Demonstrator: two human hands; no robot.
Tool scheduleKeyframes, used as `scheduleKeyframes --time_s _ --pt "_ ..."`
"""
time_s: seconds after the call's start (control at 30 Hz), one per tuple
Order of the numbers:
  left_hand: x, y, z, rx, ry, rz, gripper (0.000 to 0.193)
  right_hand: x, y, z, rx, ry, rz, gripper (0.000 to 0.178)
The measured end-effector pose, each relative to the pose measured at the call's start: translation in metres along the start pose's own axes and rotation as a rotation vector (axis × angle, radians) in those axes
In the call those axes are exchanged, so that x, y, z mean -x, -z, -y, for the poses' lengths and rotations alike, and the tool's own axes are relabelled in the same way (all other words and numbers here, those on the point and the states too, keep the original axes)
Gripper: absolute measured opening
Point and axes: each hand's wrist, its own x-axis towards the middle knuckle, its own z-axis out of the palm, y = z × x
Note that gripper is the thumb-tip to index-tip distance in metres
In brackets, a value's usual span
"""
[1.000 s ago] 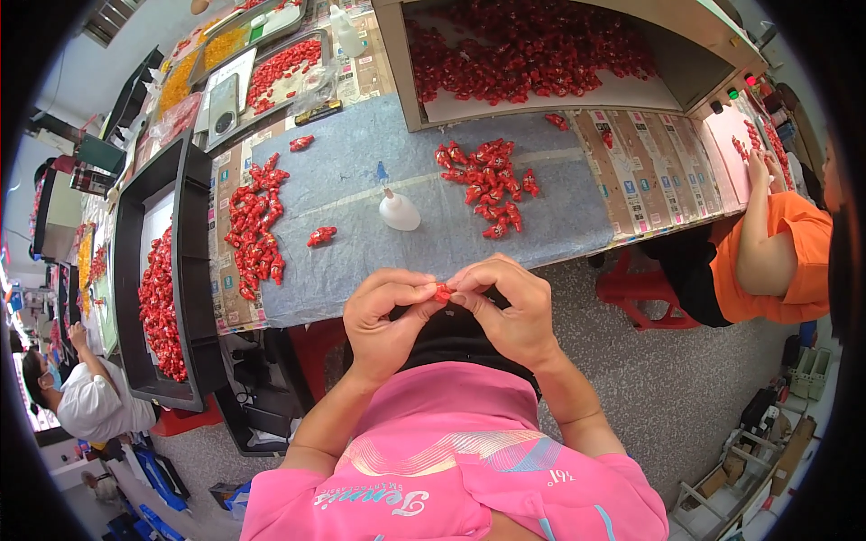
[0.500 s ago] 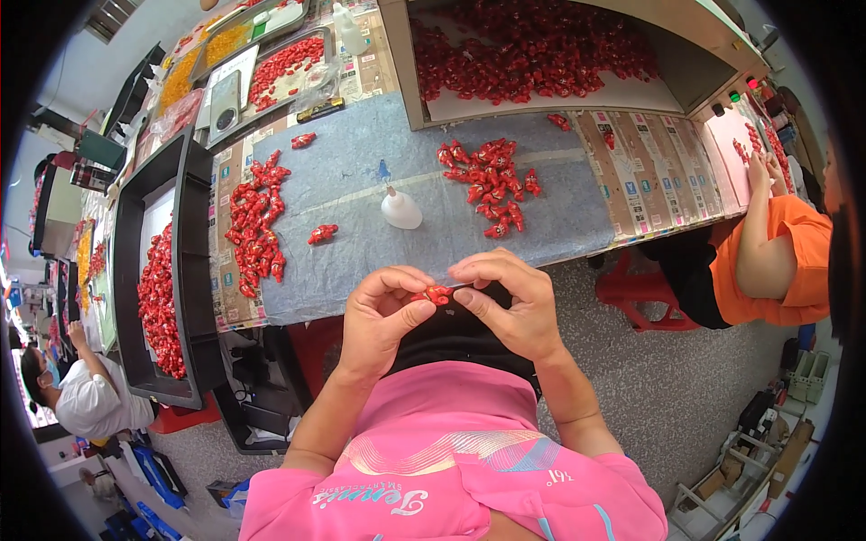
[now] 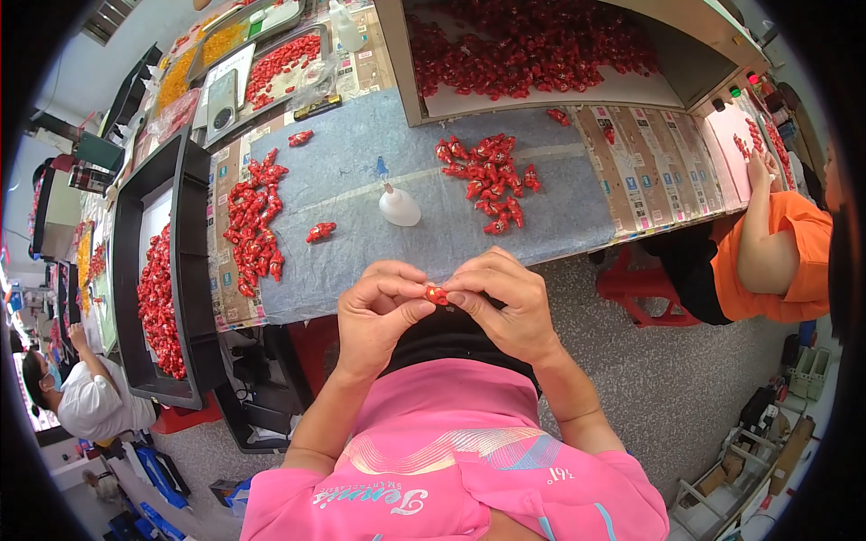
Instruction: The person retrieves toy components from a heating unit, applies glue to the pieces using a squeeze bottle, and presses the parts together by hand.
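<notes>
Pinching a small red wrapped piece (image 3: 437,294) between both hands, left hand (image 3: 377,316) and right hand (image 3: 505,302) fingers clamped on its two ends, held just off the worktop's (image 3: 361,162) near edge. Since a second ago the hands barely shifted (piece looks turned slightly), so the twisting seems ongoing. White squeeze bottle (image 3: 399,206) stands mid-worktop.

Bare blue table cover (image 3: 361,180) lies open at twelve o'clock from the hands. A white squeeze bottle (image 3: 399,206) stands there; red candy piles flank it at ten (image 3: 254,225) and one (image 3: 487,183).
</notes>
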Motion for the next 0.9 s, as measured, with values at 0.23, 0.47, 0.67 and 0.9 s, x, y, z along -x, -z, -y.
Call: scheduleKeyframes --time_s 0.23,0.47,0.67,0.9 --pt "-0.001 -0.001 -0.002 -0.041 -0.062 0.018 0.024 -0.001 -0.001 -0.003 0.029 0.077 -0.017 0.015" --pt "-0.002 -0.003 -0.012 0.173 0.098 -0.022 0.025 -0.002 -0.006 0.000 0.109 0.245 -0.071 0.018" --pt "0.002 0.004 -0.013 0.310 0.162 -0.025 0.022 -0.001 -0.013 -0.002 0.202 0.335 -0.095 0.019" --pt "-0.003 0.014 -0.017 0.184 0.032 0.021 0.021 -0.006 -0.021 -0.005 0.160 0.298 -0.055 0.022"
